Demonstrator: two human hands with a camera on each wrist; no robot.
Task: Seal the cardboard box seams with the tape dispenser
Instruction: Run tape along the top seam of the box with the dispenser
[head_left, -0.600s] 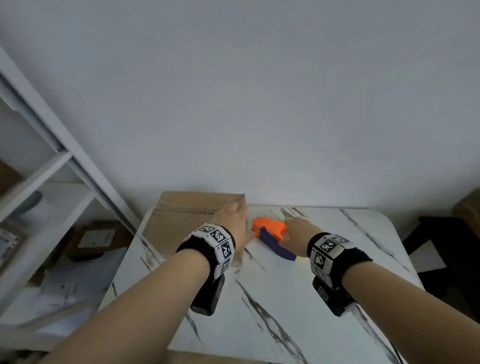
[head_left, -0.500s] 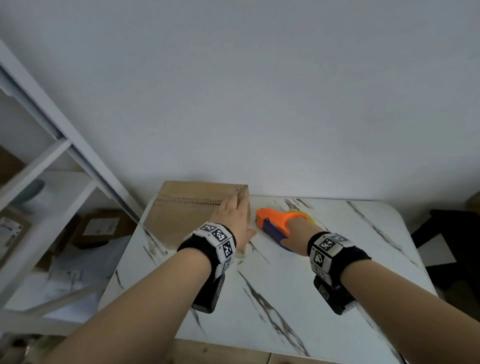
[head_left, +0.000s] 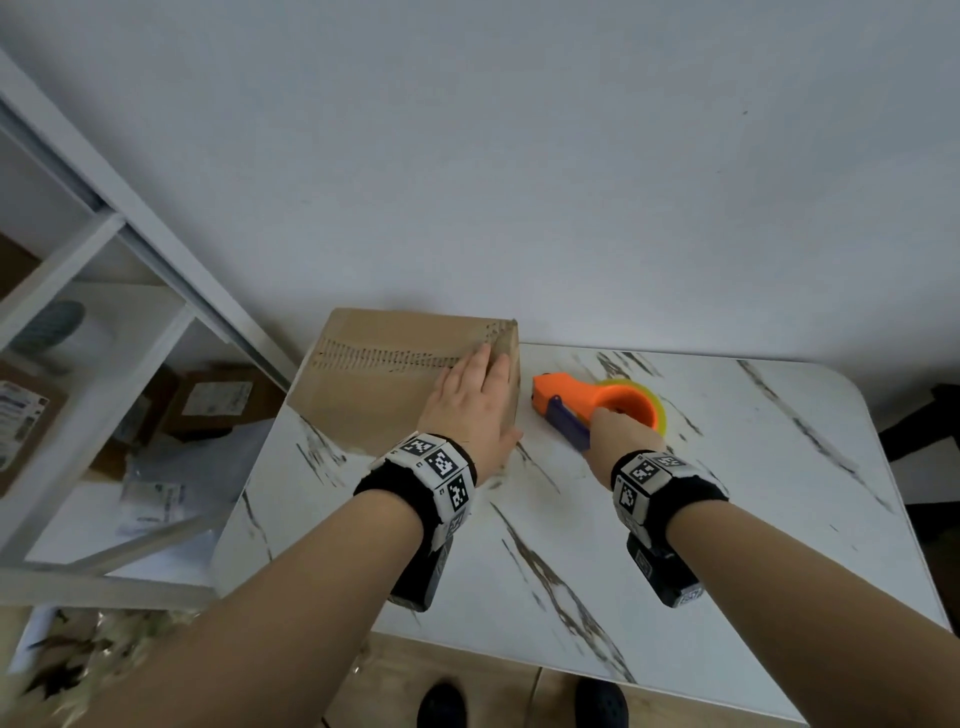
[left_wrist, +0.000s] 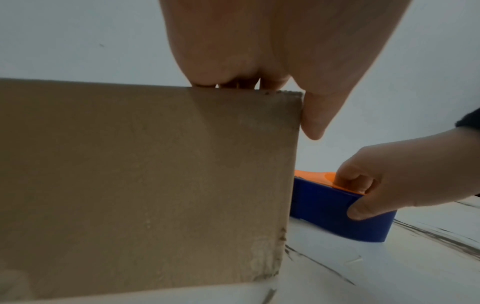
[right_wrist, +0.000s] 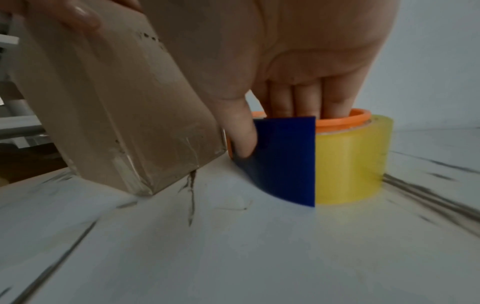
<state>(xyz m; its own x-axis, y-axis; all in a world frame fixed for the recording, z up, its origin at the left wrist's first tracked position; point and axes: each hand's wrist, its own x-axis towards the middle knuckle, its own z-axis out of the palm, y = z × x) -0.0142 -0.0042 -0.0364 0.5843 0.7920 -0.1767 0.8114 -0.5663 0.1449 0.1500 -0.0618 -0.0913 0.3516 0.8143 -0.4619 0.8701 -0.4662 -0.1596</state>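
**One hand steadies the box, the other takes up the tape**

The left hand (head_left: 470, 402) lies flat on the right end of the cardboard box (head_left: 384, 384), fingers straight across the top and the thumb (left_wrist: 315, 117) hanging down past the near corner, seemingly to pin the box in place for taping. The right hand (head_left: 618, 434) grips the tape dispenser (head_left: 587, 402): its fingers (right_wrist: 306, 98) reach down into the orange core ring while the thumb (right_wrist: 241, 131) presses the blue guard, a hold that looks set for lifting the tool rather than sliding it. The dispenser stands on the marble-patterned table (head_left: 753, 493) just beside the box's right end, its yellowish tape roll (right_wrist: 350, 160) resting on the tabletop. The box sits at the table's far left corner by the wall, with a perforated strip (head_left: 384, 358) running along its top. White shelving (head_left: 104, 312) holding parcels stands to the left.

Against the view half a second earlier, both hands hold much the same places, and more of the tape roll shows beyond the right hand. No fresh tape is on the top yet.
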